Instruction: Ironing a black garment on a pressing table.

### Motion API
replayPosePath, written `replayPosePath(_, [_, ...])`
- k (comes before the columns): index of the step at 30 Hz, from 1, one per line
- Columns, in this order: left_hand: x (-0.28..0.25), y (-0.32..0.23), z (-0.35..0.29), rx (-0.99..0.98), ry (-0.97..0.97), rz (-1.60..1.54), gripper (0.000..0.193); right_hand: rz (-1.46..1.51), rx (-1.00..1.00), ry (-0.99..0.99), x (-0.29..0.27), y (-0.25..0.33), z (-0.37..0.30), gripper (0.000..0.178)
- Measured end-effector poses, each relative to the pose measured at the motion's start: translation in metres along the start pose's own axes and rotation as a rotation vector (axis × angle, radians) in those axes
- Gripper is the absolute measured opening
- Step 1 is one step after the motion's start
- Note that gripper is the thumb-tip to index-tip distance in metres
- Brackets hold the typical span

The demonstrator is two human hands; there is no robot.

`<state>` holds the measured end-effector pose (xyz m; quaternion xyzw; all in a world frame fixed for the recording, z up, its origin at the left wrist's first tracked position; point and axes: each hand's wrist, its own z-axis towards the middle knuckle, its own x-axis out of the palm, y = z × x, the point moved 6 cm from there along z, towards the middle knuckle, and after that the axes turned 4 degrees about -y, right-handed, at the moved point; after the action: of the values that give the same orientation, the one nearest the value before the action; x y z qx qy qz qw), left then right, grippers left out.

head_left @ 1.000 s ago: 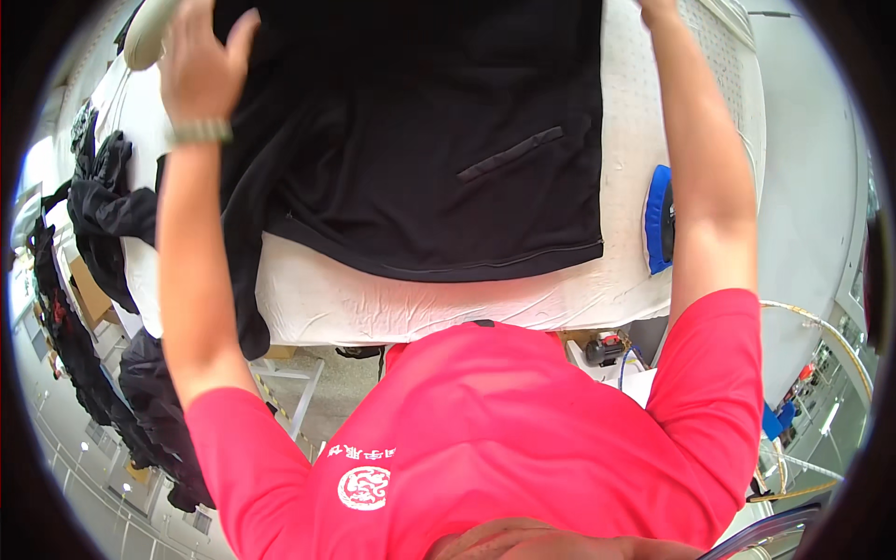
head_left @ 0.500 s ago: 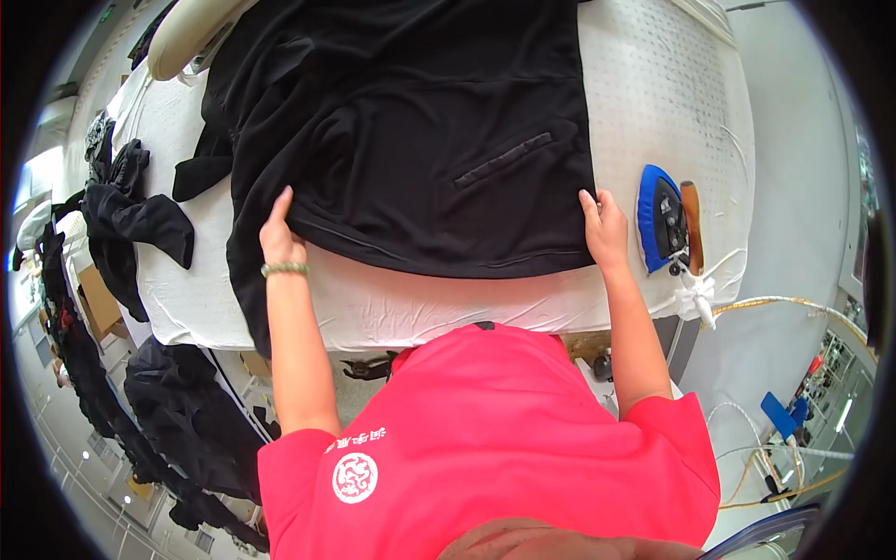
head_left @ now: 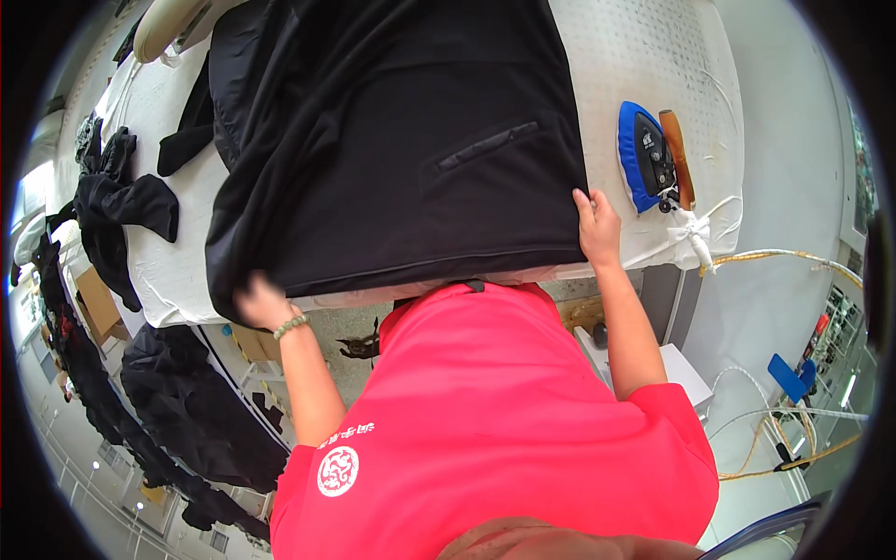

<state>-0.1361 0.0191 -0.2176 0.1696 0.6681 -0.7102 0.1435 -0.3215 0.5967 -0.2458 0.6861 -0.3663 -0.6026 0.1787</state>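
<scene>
A black jacket (head_left: 392, 149) with a slanted pocket is spread over the white-covered ironing table (head_left: 653, 51), its straight hem drawn along the near edge. My left hand (head_left: 264, 303), with a beaded bracelet at the wrist, grips the hem's left end; its fingertips are smeared by motion. At the jacket's right edge my right hand (head_left: 598, 226) pinches the cloth, thumb on top. An iron (head_left: 653, 157) with a blue-edged sole and wooden handle rests on the table, beyond my right hand and apart from it.
White cloth is knotted around the iron's hose (head_left: 693, 235), which runs off to the right. Another black garment (head_left: 121, 201) hangs over the table's left side. A padded beige arm (head_left: 168, 28) stands at the far left. Dark garments (head_left: 191, 401) hang below on the left.
My left hand has moved down and left, pulling the hem toward me and straightening it. The jacket's left side has spread out. My right hand stays at the right edge.
</scene>
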Motion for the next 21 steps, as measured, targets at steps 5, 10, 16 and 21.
replayPosePath(5, [-0.016, 0.046, -0.001, -0.107, 0.207, 0.181, 0.045, -0.102, -0.066, -0.075, 0.001, -0.022, -0.008, 0.037])
replayPosePath(10, [-0.011, -0.052, -0.024, 0.181, 0.442, 0.817, 0.035, -0.238, -0.109, 0.057, -0.010, -0.008, 0.025, 0.032])
replayPosePath(16, [0.157, -0.157, -0.002, 1.099, 0.336, 0.729, 0.071, 0.004, -0.016, 0.073, 0.028, 0.018, 0.173, 0.054])
replayPosePath(21, [0.265, -0.153, 0.032, 1.125, 0.554, 1.202, 0.053, 0.098, -0.048, 0.069, 0.054, 0.076, 0.233, 0.056])
